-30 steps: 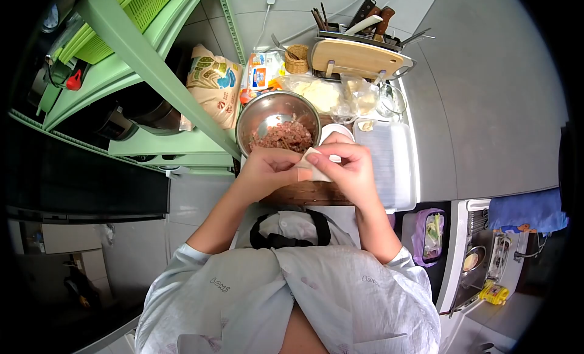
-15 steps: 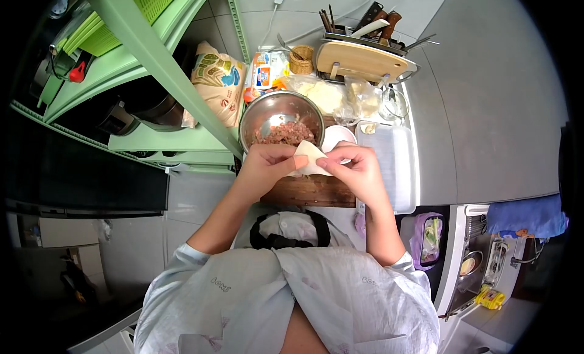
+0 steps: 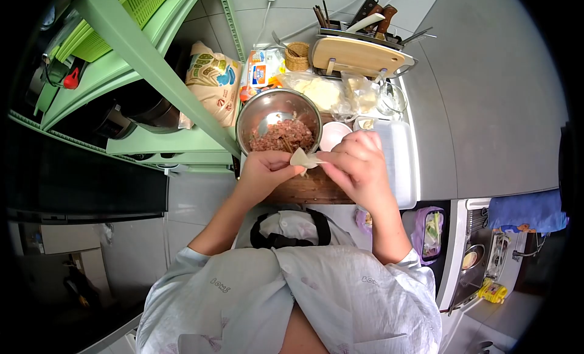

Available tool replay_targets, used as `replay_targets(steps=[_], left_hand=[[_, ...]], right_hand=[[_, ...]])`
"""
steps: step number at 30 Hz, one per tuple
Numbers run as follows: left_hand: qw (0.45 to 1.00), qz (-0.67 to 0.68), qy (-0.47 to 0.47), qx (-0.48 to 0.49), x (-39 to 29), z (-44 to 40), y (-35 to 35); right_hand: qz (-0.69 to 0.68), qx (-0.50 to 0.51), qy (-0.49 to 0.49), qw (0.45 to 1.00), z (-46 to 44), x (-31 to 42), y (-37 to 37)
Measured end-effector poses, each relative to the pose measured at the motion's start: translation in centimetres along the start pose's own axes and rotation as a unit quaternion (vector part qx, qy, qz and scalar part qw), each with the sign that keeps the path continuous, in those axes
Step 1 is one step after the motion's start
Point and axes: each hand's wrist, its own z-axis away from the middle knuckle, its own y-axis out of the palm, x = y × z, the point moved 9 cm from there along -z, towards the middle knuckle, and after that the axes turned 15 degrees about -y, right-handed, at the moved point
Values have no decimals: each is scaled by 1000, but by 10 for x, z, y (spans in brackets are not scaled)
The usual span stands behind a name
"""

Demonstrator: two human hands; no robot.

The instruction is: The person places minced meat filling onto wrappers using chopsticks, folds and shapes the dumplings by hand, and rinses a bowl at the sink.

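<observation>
1. Head view: locate the pale wrapper point(image 3: 299, 159) between your hands, raised above the wooden board point(image 3: 311, 192), inside its near edge and short of the steel bowl point(image 3: 282, 97).
2. Left hand point(image 3: 264, 176): your thumb and index finger are pinched together on the wrapper's left side, with no gap beyond the thickness of the sheet.
3. Right hand point(image 3: 360, 167): your thumb and index finger close on the wrapper's right end; your other fingers curl above them.
4. Reason for grip: holding opposite ends probably keeps the thin sheet stretched and off the board. Whether anything lies inside its fold, you cannot tell.
5. Layout: the steel bowl, with minced meat point(image 3: 289, 133), stands toward the board's far left corner; the small white bowl point(image 3: 333, 136) stands to its right. The plastic box point(image 3: 394, 165) lies along the board's right side. This arrangement likely keeps everything within short reach.
6. Orientation: the wrapper's long axis runs left to right, roughly parallel to the board's near edge. One peak points away from you, toward the steel bowl; the narrowed end points to your right fingertips.
</observation>
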Motion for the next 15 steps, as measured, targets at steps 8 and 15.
replay_targets(steps=[8, 15], left_hand=[[996, 14, 67, -63, -10, 5, 10], [984, 153, 25, -85, 0, -4, 13]], right_hand=[[70, -79, -73, 992, 0, 10, -17], [15, -164, 161, 973, 50, -31, 19]])
